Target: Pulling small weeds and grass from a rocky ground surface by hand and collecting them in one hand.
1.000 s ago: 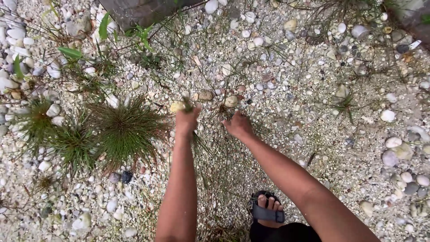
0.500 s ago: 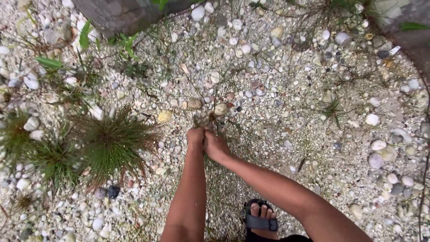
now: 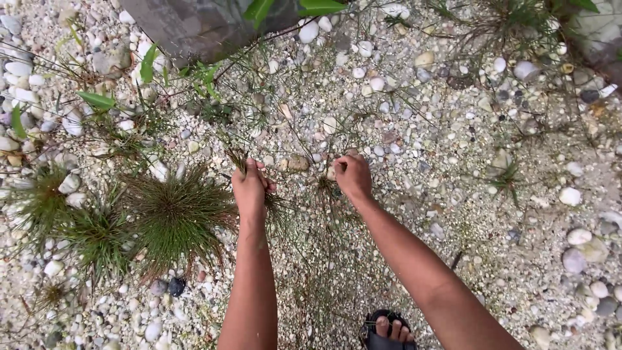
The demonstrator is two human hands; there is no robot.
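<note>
Gravel ground of pale rounded pebbles (image 3: pixel 453 214) bearing a dense green spiky grass tuft (image 3: pixel 175 217). Left hand (image 3: pixel 249 188), fingers clenched around a bundle of thin wiry grass stems (image 3: pixel 238 159); right hand (image 3: pixel 353 176), fingertips pinched on a sparse stalk (image 3: pixel 324 188) rooted in gravel.

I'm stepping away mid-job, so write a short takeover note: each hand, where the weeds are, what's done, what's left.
Left hand: closed on a bunch of thin grass stems that sticks out above the fist.
Right hand: fingers pinched low at the wiry weed on the gravel; whether the grip holds stems cannot be told.
Nearby: big grass tuft left of the left hand, rooted; smaller tufts further left; sandalled foot at the bottom edge.
Done: one bunch of stems is in hand.
Left: the wiry weed between the hands and the tufts are in the ground.
</note>
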